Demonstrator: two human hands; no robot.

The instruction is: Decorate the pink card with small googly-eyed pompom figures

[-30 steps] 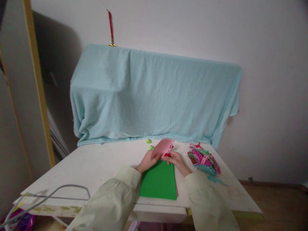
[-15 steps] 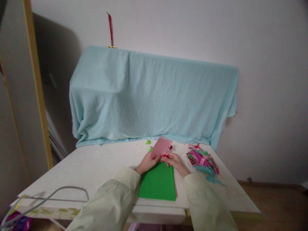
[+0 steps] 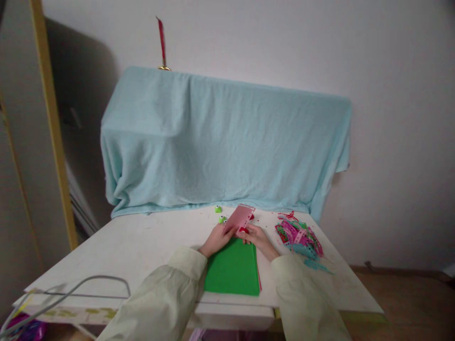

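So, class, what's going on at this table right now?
A person sits at a white table, both hands on a pink sheet raised above a stack of green paper. The left hand pinches its near edge; the right hand holds something small and red at its edge. A heap of punched strips lies to the right, two green punches behind.
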